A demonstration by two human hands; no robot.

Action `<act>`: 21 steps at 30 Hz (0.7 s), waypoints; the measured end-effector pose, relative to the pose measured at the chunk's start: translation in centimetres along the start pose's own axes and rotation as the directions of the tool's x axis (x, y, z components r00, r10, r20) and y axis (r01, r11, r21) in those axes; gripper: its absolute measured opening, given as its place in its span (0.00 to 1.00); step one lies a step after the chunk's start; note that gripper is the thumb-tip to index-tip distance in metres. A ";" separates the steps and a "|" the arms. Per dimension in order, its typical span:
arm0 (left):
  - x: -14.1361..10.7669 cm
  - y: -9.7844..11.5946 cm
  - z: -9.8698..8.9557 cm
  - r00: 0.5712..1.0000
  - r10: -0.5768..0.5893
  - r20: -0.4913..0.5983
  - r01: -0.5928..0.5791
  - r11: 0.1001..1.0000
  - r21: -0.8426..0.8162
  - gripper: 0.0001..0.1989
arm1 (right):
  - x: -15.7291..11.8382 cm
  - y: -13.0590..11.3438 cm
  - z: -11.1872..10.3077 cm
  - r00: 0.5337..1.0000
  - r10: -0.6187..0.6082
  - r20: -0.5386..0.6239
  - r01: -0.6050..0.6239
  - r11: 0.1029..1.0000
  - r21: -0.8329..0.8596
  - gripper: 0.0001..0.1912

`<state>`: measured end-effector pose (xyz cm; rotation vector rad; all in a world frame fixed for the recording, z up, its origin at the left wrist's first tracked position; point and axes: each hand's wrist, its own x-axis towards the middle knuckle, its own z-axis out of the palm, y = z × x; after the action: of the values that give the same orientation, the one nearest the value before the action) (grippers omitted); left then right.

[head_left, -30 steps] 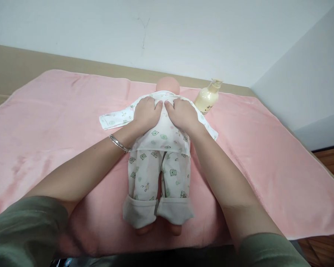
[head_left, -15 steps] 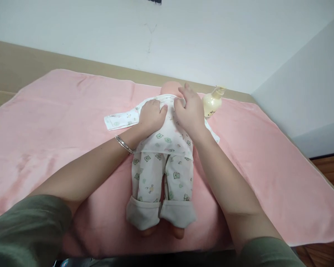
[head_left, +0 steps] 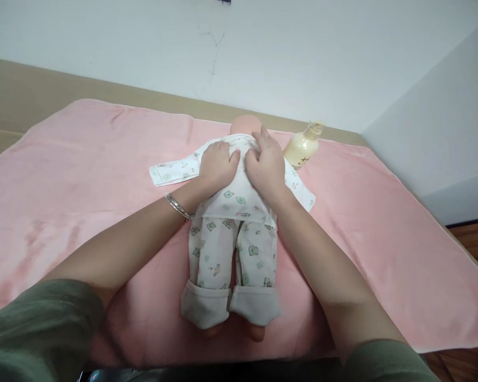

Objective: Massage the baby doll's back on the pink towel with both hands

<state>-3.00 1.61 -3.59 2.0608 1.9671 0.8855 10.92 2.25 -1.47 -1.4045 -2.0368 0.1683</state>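
A baby doll (head_left: 245, 125) in a white shirt (head_left: 239, 204) and trousers (head_left: 215, 249), both printed with little animals, lies with its head away from me. Its head is largely hidden beyond the collar, and its feet poke out below the turned-up cuffs. My left hand (head_left: 217, 167) rests on the left part of the shirt's chest area, thumb apart from the fingers. On the right part lies my right hand (head_left: 267, 170), its fingers stretched toward the collar and the thumb pointing inward. Neither hand shows a grip on the cloth.
Just right of the doll's shoulder stands a pale yellow pump bottle (head_left: 302, 147), tilted in view. A pink blanket (head_left: 115, 223) lies beneath everything. Behind it runs a beige surface edge (head_left: 103, 85) against a white wall (head_left: 143, 42).
My right hand has shifted a little left and down over the shirt, uncovering more of the right sleeve and the bottle. My left hand stays in place.
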 end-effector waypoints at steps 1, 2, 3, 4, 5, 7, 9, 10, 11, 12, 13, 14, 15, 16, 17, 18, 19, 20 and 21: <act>0.0 0.0 0.0 1.000 0.003 -0.004 -0.003 1.000 0.003 0.27 | -0.1 0.2 0.4 1.000 0.011 0.024 -0.012 1.000 0.006 0.29; 0.0 0.0 0.1 1.000 0.005 -0.006 -0.005 1.000 0.004 0.27 | -0.1 0.3 0.7 0.999 0.023 0.045 -0.023 1.000 0.014 0.29; 0.0 -0.1 0.1 1.000 0.005 -0.007 -0.005 1.000 0.004 0.27 | -0.2 0.4 1.0 0.998 0.032 0.061 -0.034 0.999 0.022 0.29; 0.0 -0.1 0.1 1.000 0.006 -0.007 -0.006 1.000 0.004 0.27 | -0.2 0.5 1.1 0.997 0.039 0.071 -0.041 0.999 0.027 0.29; 0.1 -0.1 0.1 1.000 0.005 -0.008 -0.005 1.000 0.003 0.27 | -0.2 0.5 1.1 0.996 0.039 0.076 -0.042 0.999 0.029 0.29; 0.1 -0.2 0.2 1.000 0.000 -0.011 0.000 1.000 -0.002 0.27 | -0.2 0.3 0.5 0.997 0.033 0.069 -0.035 0.999 0.020 0.29; 0.0 -0.2 0.1 1.000 -0.007 -0.012 0.007 1.000 -0.004 0.27 | -0.2 -0.1 -0.5 0.999 0.022 0.031 -0.022 1.000 0.006 0.30; 0.0 -0.1 0.1 1.000 -0.010 -0.009 0.010 1.000 -0.005 0.27 | -0.2 -0.3 -0.9 1.000 0.019 -0.002 -0.019 1.000 -0.003 0.32; 0.0 -0.1 0.1 1.000 -0.012 -0.006 0.012 1.000 -0.006 0.27 | -0.2 -0.4 -1.3 0.999 0.018 -0.038 -0.018 1.000 -0.013 0.32; 0.0 -0.1 0.0 1.000 -0.012 -0.004 0.012 1.000 -0.009 0.27 | -0.2 -0.6 -1.6 0.997 0.017 -0.071 -0.018 1.000 -0.021 0.33; 0.0 -0.1 0.0 1.000 -0.011 -0.001 0.011 1.000 -0.012 0.26 | -0.3 -0.7 -1.6 0.996 0.016 -0.089 -0.019 0.999 -0.027 0.33; 0.0 -0.1 0.0 1.000 -0.010 -0.001 0.010 1.000 -0.016 0.26 | -0.3 -0.7 -1.6 0.996 0.016 -0.088 -0.019 0.999 -0.031 0.33; 0.1 -0.2 0.1 1.000 -0.010 -0.001 0.010 1.000 -0.019 0.26 | -0.4 -0.7 -1.4 0.998 0.017 -0.065 -0.019 0.999 -0.037 0.32; 0.1 -0.2 0.1 1.000 -0.011 -0.004 0.011 1.000 -0.023 0.26 | -0.5 -0.7 -1.1 1.000 0.017 -0.025 -0.018 0.999 -0.042 0.31; 0.1 -0.3 0.2 1.000 -0.013 -0.011 0.012 1.000 -0.025 0.27 | -0.5 -0.7 -0.8 1.000 0.017 0.023 -0.016 0.999 -0.046 0.29; 0.1 -0.3 0.3 1.000 -0.014 -0.017 0.014 1.000 -0.027 0.27 | -0.6 -0.6 -0.5 0.998 0.017 0.068 -0.014 0.999 -0.047 0.28; 0.1 -0.4 0.4 1.000 -0.015 -0.022 0.014 1.000 -0.027 0.27 | -0.6 -0.6 -0.3 0.995 0.015 0.101 -0.011 0.999 -0.044 0.26; 0.2 -0.5 0.4 1.000 -0.014 -0.024 0.013 1.000 -0.025 0.27 | -0.6 -0.6 -0.3 0.993 0.012 0.118 -0.008 0.999 -0.037 0.25; 0.2 -0.6 0.5 1.000 -0.010 -0.024 0.009 1.000 -0.023 0.27 | -0.6 -0.6 -0.3 0.993 0.010 0.120 -0.006 1.000 -0.028 0.25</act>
<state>-3.24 1.99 -4.20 2.0359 1.9675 0.9306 10.72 1.39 -1.19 -1.4507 -2.1385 0.2340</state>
